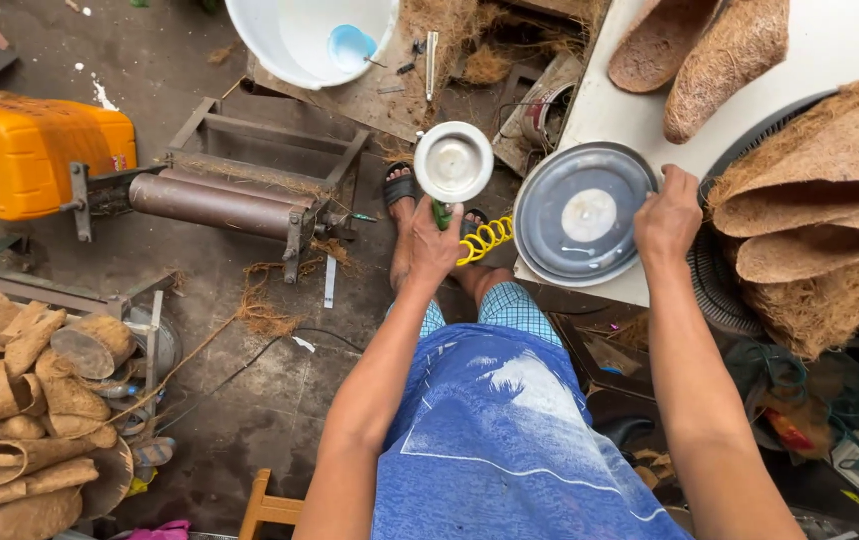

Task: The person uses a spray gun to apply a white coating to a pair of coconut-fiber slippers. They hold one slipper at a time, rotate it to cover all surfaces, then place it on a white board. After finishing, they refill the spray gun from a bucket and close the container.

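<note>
My left hand [434, 243] grips the green handle of a spray gun whose round metal cup [454, 161] faces up; a yellow coiled hose [486, 238] trails from it. My right hand [667, 215] holds the right rim of a round grey metal dish [582, 213] that lies on the corner of a white table [830, 45]. A white patch sits in the dish's middle. The spray gun is just left of the dish, over the floor.
Brown coir fibre sheets [815, 195] and two moulded coir shells [700, 45] lie on the table. On the floor: a roller machine [220, 200], an orange jerrycan [30, 155], a white tub [300, 40], a heap of coir pots [25, 420], a wooden stool [268, 508].
</note>
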